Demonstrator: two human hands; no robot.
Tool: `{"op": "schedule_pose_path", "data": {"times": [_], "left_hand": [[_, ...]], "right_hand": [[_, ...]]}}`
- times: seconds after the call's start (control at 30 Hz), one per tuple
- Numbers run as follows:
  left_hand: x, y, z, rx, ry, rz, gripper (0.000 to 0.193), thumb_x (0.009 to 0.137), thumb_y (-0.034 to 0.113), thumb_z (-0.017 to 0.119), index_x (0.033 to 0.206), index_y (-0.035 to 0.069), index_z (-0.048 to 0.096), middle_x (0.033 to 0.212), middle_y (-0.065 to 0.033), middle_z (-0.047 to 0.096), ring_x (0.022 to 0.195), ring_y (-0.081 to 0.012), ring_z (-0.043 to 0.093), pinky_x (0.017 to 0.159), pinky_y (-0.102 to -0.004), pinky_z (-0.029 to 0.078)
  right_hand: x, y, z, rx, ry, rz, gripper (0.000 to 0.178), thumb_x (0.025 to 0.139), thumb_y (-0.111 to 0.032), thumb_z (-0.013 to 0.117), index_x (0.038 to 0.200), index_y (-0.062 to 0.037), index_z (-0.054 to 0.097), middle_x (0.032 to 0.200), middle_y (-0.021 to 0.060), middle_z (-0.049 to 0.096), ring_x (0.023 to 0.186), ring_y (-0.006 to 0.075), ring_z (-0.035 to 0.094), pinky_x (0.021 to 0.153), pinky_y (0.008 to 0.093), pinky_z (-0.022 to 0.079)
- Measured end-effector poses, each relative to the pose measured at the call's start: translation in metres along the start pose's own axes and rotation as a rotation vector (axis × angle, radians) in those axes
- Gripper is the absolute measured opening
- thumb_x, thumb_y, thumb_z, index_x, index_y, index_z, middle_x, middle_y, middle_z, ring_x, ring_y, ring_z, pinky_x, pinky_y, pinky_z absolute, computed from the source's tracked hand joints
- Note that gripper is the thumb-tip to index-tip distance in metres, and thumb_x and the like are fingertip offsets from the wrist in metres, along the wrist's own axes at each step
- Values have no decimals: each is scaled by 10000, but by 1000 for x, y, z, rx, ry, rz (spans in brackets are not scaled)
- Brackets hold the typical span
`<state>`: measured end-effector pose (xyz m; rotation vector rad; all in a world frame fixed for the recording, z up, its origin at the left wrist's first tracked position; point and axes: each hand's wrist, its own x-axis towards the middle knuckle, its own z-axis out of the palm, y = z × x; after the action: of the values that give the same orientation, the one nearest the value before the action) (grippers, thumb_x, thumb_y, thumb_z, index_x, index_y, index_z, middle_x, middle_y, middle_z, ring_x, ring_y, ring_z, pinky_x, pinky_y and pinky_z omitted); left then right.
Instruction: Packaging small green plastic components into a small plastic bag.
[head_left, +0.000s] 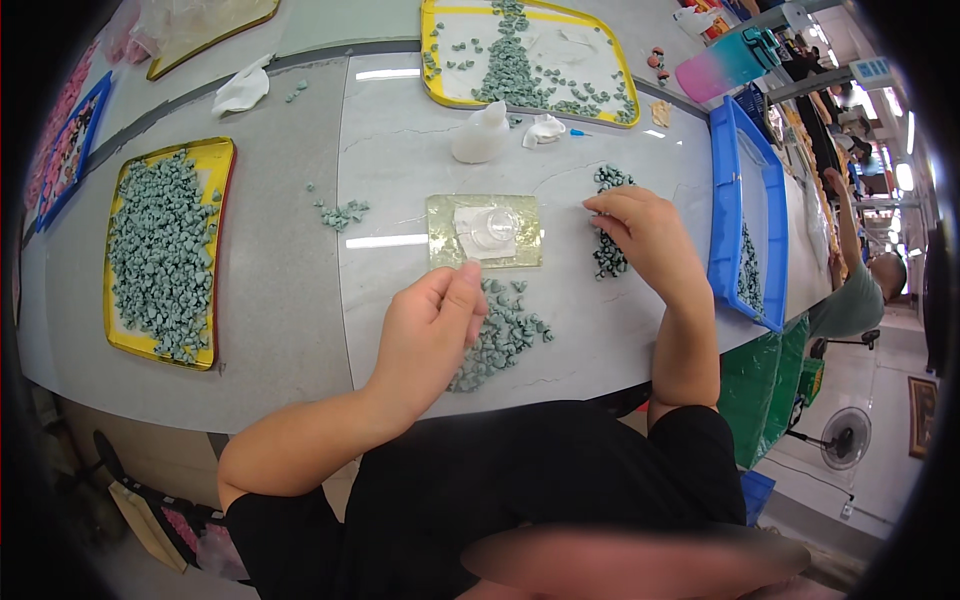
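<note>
My left hand (428, 325) is closed in a pinch at the near edge of a translucent yellowish pad (532, 240); whatever its fingertips hold is too small to make out. On the pad lie a white paper piece (468, 220) and a small clear round dish (494, 228). Just beside that hand, small grey-green pieces (508, 335) form a loose pile, partly covered by it. My right hand (648, 232) hovers at a narrow pile of darker green, shiny pieces (609, 262), thumb and fingers apart, with nothing visible between them.
A white squeeze bottle (481, 134) stands beyond the pad, beside a crumpled tissue (544, 131). Yellow-rimmed trays of grey-green pieces sit left (227, 190) and far (428, 60). A blue bin (719, 210) borders the right; a pink-and-teal drinking bottle (727, 66) is behind it. Another person (862, 290) is at right.
</note>
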<state>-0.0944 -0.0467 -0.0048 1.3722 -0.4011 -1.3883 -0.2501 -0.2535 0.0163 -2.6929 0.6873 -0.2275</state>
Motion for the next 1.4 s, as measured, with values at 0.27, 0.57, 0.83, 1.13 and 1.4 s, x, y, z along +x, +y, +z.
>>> {"op": "schedule_pose_path", "data": {"times": [0.27,0.57,0.83,1.13,1.4], "left_hand": [[13,2,-2,-416,-30,-15,195,949,169,428,962,6,534,777,-12,476,591,-57,340,456,-203,259],[19,0,4,-388,-146,-23,201,948,181,513,1010,-2,566,771,-13,504,554,-35,325,463,-187,265],[20,-6,16,-367,-133,-21,244,934,182,541,1050,-24,599,775,-11,536,535,-29,363,459,-192,290],[21,-7,12,-284,-115,18,238,938,105,490,1114,-30,575,824,-26,526,559,-30,340,471,-191,270],[23,-4,4,-354,-95,38,171,924,93,513,1062,-2,546,848,-52,544,548,-34,336,471,-187,283]], "right_hand": [[-2,9,17,-129,-48,24,137,797,-34,602,932,-13,608,897,118,578,786,293,580,710,359,477],[-6,-36,29,428,153,-206,237,680,36,728,886,-44,643,855,78,616,745,183,603,613,278,485],[-14,-39,40,409,270,-403,246,656,23,753,874,-24,648,821,82,615,685,194,599,565,280,481],[-11,-38,38,255,262,-526,267,637,29,731,884,19,632,825,104,614,661,226,591,562,305,481],[1,-17,40,40,295,-539,294,633,50,707,916,24,633,824,107,612,653,220,580,548,305,468]]}}
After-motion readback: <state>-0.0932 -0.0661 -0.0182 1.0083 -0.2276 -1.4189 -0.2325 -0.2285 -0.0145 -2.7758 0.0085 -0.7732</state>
